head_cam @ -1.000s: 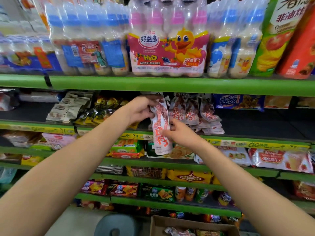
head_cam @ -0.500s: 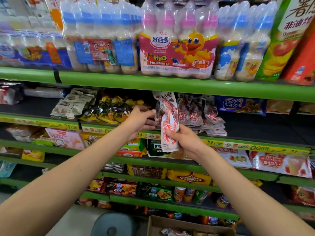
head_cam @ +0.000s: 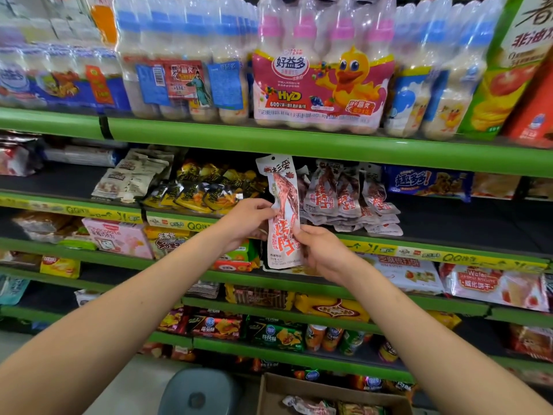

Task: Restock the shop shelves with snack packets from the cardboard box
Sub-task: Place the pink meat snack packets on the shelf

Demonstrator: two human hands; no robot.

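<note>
Green shelves (head_cam: 299, 143) behind — snack packet (head_cam: 284, 211) upright, pinched between both hands (head_cam: 250, 218) (head_cam: 324, 253)

Both hands hold one snack packet (head_cam: 283, 211) upright in front of the green shelves (head_cam: 299, 142). The left hand (head_cam: 248, 218) pinches its left edge at mid-height, and the right hand (head_cam: 321, 250) grips its lower right edge. Just right of the packet, a row of matching packets (head_cam: 350, 199) leans on the shelf behind. Bottled drink multipacks (head_cam: 321, 82) stand on the shelf above. At the near bottom edge, a cardboard box (head_cam: 329, 390) holds more packets, with a grey stool (head_cam: 199, 393) just to its left.
</note>
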